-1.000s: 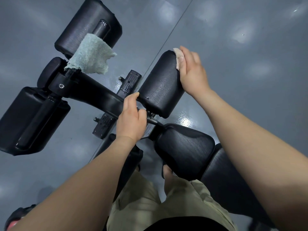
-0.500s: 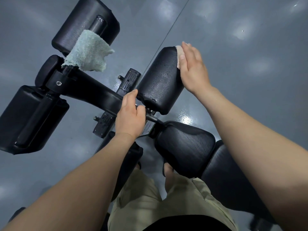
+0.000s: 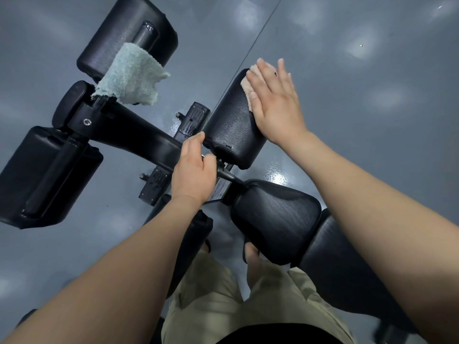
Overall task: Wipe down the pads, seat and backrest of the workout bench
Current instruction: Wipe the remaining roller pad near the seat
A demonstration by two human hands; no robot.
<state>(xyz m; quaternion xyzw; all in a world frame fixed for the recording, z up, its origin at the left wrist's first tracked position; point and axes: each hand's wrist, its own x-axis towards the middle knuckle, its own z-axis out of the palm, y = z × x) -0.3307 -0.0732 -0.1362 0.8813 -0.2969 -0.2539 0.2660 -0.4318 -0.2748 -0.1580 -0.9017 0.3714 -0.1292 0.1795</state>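
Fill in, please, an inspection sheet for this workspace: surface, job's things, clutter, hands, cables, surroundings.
Surface: glossy grey floor with light reflections.
Job's things: black leg pad with a pale cloth on its far edge; seat and backrest nearer the person; far pad and left pad untouched.
Clutter: green towel draped over the far end of the frame.
Hands: right hand flat, pressing the cloth on the leg pad; left hand grips the frame bar.
Cables: nothing seen.
Surroundings: the person's khaki shorts and one foot.
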